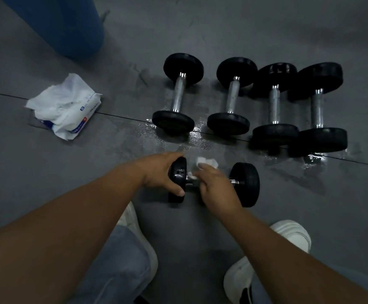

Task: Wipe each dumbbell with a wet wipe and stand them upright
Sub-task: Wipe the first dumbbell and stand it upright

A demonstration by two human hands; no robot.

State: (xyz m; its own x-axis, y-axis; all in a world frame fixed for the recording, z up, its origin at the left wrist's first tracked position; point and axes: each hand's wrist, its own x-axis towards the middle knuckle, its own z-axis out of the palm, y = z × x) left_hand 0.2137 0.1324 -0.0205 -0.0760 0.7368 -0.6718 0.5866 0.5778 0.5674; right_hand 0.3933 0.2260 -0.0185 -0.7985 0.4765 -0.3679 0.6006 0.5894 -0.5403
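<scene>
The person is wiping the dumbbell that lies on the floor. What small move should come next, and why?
Probably slide the right hand with the wipe along the handle toward the right plate. The wipe sits at the handle's left part, bare chrome shows by that plate, and the left hand grips the left plate, steadying it.

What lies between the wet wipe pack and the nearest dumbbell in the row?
In the head view, only bare floor crossed by a dark seam, from pack to dumbbell.
</scene>
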